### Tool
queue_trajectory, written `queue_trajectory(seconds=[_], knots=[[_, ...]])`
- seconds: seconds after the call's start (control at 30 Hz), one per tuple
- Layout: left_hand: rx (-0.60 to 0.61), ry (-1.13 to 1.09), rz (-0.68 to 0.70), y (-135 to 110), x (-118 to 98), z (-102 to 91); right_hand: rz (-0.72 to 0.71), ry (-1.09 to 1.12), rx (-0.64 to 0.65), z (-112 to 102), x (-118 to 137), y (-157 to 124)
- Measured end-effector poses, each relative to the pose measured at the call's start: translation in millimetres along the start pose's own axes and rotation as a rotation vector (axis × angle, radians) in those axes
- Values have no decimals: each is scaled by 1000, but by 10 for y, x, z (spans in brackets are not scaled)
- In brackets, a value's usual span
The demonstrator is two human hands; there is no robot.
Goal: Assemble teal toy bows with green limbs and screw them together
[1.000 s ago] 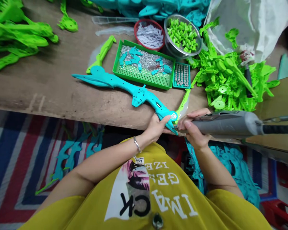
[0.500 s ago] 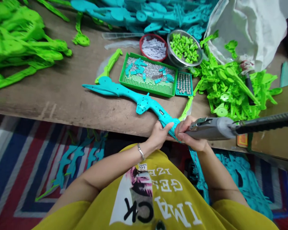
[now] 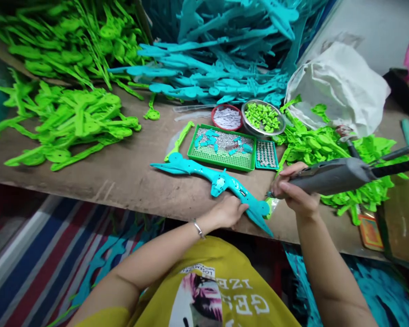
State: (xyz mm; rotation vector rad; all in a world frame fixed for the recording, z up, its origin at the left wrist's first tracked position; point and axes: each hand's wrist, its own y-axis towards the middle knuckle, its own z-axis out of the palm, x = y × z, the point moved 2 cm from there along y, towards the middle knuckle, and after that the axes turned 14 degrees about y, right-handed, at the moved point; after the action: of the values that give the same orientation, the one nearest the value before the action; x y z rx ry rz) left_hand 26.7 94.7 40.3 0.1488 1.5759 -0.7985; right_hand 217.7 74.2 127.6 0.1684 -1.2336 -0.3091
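A long teal plastic toy bow (image 3: 204, 175) lies across the near edge of the wooden table (image 3: 122, 177). My left hand (image 3: 226, 212) rests on it near its right end, fingers curled over the part. My right hand (image 3: 295, 193) is wrapped round a grey electric screwdriver (image 3: 330, 177), whose tip hovers just right of the bow's end. A cable runs off to the right from the tool.
A green tray (image 3: 221, 152) of screws and teal bits, a small teal tray (image 3: 266, 155), a red bowl (image 3: 227, 117) and a steel bowl of green pieces (image 3: 263, 117) stand behind. Green part piles (image 3: 71, 118) lie left and right, teal parts (image 3: 221, 68) at the back, a white bag (image 3: 337, 86) right.
The view has tilted up, showing more of the table's far side. My right hand has lifted the screwdriver off the bow's end and moved it slightly right. My left hand stays on the bow.
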Motion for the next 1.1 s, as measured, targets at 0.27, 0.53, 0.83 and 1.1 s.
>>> queue_trajectory(seconds=[0.27,0.53,0.83,1.1], knots=[[-469,1235,249,699,-904,-781,-43,-41,-122,-85,-20,121],[-447,1396,16,1104,-853,-977,-233,-10,-211,70,-252,539],[-439,1369,96,1124,-788,-984,-179,-203,-322,59,-911,1007],[-481,1350,132,1008,-822,-1034,-149,-232,-315,26,-1115,1107]])
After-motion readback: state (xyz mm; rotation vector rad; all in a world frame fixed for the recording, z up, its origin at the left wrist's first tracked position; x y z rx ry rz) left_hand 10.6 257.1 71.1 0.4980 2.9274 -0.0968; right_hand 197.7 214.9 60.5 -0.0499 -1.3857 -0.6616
